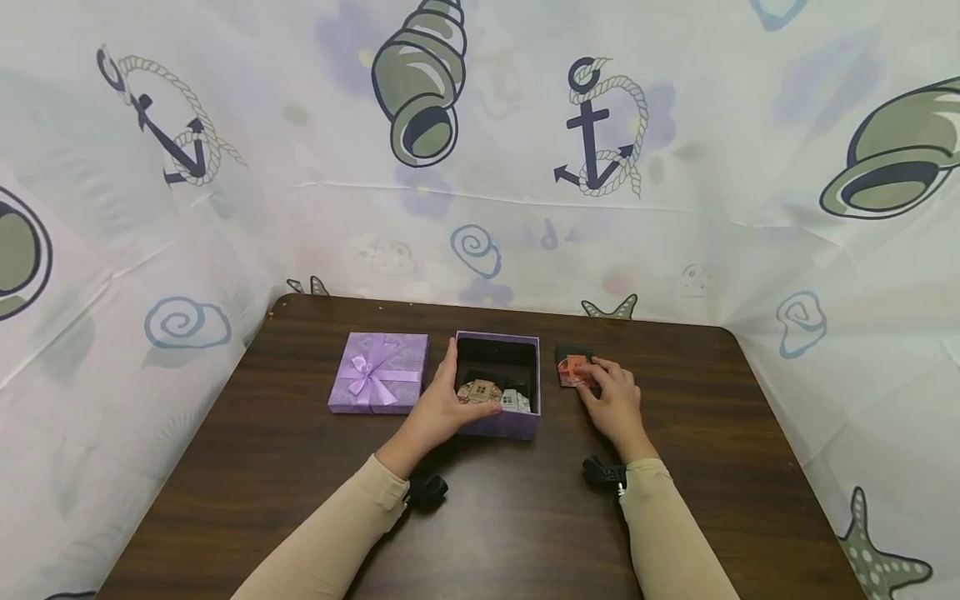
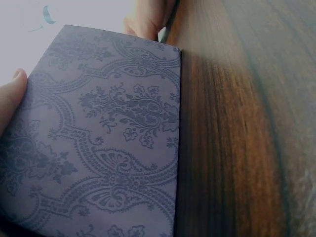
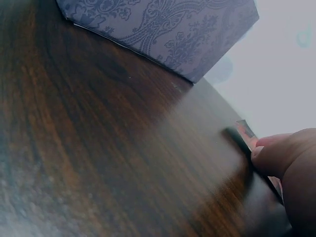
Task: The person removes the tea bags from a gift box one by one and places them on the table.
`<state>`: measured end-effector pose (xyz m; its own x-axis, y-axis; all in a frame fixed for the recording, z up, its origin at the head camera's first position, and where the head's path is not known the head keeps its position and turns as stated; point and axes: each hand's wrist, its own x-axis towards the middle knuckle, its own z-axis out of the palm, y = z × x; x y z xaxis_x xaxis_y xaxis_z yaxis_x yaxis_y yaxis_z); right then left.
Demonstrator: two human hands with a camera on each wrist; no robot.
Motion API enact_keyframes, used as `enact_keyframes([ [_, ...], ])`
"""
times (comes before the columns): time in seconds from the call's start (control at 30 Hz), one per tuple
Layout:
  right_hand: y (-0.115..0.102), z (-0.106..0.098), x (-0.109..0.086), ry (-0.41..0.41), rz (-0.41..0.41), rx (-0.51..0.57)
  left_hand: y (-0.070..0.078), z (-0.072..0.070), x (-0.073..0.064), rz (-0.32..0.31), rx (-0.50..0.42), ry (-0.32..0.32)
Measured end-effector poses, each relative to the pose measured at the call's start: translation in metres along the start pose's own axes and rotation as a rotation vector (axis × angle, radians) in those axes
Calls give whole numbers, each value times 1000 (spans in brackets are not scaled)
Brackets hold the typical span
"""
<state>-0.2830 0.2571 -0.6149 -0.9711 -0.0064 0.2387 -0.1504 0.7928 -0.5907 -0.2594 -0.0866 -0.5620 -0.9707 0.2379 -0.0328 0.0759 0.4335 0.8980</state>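
Observation:
An open purple gift box [image 1: 498, 427] stands upright mid-table, its dark inside facing up. In it lie a round tan piece [image 1: 480, 392] and a whitish piece [image 1: 516, 400], each with a small window pattern. My left hand [image 1: 442, 404] holds the box at its near left corner, thumb over the near rim and fingers along the left wall. Right of the box, my right hand [image 1: 613, 404] pinches a thin, flat orange-red piece [image 1: 572, 369] by its edge. In the right wrist view this piece [image 3: 248, 134] is tilted up off the table, partly hidden by the fingers.
The matching purple lid [image 1: 386, 400] with a lilac ribbon bow lies left of the box. A dark flat item [image 1: 570, 352] shows behind the orange-red piece. A sea-patterned cloth [image 1: 525, 250] hangs behind the wooden table [image 1: 712, 433].

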Motion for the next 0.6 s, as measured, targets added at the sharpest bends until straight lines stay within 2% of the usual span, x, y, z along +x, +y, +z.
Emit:
enact_keyframes([
  [0.4, 0, 1, -2, -19, -13, 1, 1, 1, -1, 7, -15, 14],
  [0.6, 1, 2, -3, 12, -24, 46, 1, 0, -1, 8, -4, 5],
])
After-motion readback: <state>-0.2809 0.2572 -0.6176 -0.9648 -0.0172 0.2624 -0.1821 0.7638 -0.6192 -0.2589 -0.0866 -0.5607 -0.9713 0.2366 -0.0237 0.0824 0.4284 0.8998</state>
